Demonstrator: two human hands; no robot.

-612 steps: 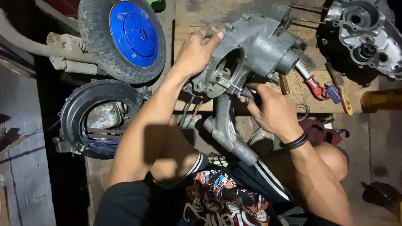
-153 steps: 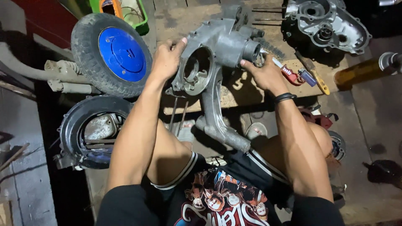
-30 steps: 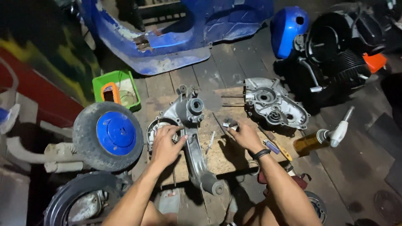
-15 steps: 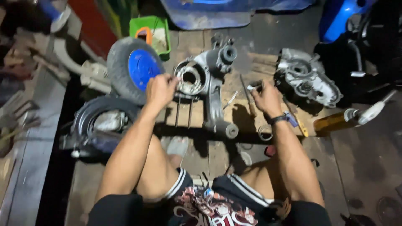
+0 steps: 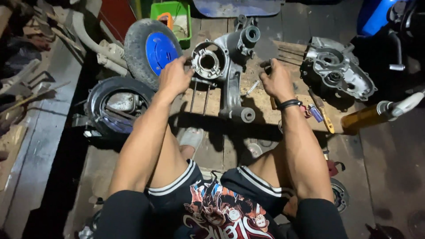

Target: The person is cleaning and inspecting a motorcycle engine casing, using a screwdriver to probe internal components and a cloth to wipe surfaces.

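- Left hand point(image 5: 175, 79) — fingers curled over the left rim of the engine casing point(image 5: 226, 62), beside its round opening; a loose closed grip on the metal edge.
- Right hand point(image 5: 278, 79) — closed around a small dark tool point(image 5: 267, 66), only its tip showing above the fist, so its kind cannot be told. A black band sits on that wrist.
- The engine casing lies flat on a wooden board point(image 5: 265, 110), straight ahead of the person's knees, with a long arm running back toward them and ending in a round bush.
- Handling, as a judgement: cast metal, stiff and heavy, probably oily and slippery on the smooth faces. The best holds look to be the thick rim of the round opening and the long arm; the thin studs point(image 5: 200, 95) sticking out below the casing seem the parts likeliest to bend.
- Left of the casing: a small wheel with a blue hub point(image 5: 152, 51), and nearer the person a bare tyre point(image 5: 116, 106).
- Right of the casing, well apart: a second casing half point(image 5: 338, 73).
- Behind the casing: a green tray point(image 5: 175, 17).
- Right of the casing, near the board's edge: a screwdriver point(image 5: 323, 117) and an amber bottle point(image 5: 367, 117).
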